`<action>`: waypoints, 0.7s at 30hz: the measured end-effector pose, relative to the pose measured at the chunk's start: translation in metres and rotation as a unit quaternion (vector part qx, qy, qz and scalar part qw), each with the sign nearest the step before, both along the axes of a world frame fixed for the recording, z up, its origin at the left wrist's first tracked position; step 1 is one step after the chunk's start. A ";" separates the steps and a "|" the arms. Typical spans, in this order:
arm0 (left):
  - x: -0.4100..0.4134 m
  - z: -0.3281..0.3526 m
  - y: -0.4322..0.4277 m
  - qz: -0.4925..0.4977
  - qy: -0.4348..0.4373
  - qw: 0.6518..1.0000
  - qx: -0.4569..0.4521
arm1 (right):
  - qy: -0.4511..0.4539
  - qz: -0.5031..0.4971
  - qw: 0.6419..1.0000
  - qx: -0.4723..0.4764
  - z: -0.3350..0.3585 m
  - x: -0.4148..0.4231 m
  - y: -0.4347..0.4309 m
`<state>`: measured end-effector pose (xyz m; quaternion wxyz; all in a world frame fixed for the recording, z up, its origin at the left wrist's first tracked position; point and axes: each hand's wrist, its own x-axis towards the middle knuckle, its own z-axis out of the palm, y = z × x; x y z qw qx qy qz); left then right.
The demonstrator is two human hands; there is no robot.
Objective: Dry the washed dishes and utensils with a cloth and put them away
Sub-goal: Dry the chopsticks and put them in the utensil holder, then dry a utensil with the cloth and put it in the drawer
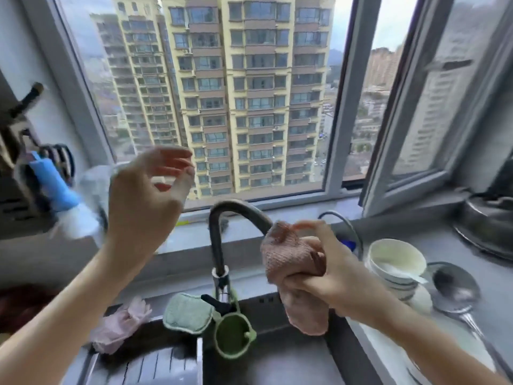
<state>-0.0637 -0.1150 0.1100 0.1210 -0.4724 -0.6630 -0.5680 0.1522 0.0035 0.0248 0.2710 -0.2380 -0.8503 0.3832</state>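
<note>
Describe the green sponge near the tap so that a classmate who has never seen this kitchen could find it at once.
Start at the tall dark curved tap below the window. At its base, just to the left, the flat pale green sponge rests on the back edge of the dark sink. The pink rubber glove lies further left; the round green hanging basket is hollow, the sponge solid.

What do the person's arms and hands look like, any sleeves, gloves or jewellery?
Both forearms are bare as far as the picture shows, with no sleeves in view. The left hand and right hand wear no gloves, and no rings, watch or bracelets are visible. The left hand is somewhat blurred.
</note>
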 end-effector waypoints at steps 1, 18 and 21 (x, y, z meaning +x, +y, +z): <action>0.025 -0.009 0.013 -0.036 0.004 0.999 -0.025 | -0.015 -0.027 1.000 0.004 -0.007 0.024 0.006; 0.308 -0.206 0.267 -0.195 -0.762 0.537 -0.307 | -0.072 -0.256 0.963 0.053 -0.066 0.317 0.144; 0.323 -0.211 0.284 -0.135 -0.834 0.505 -0.177 | -0.063 -0.239 0.969 0.030 -0.079 0.335 0.159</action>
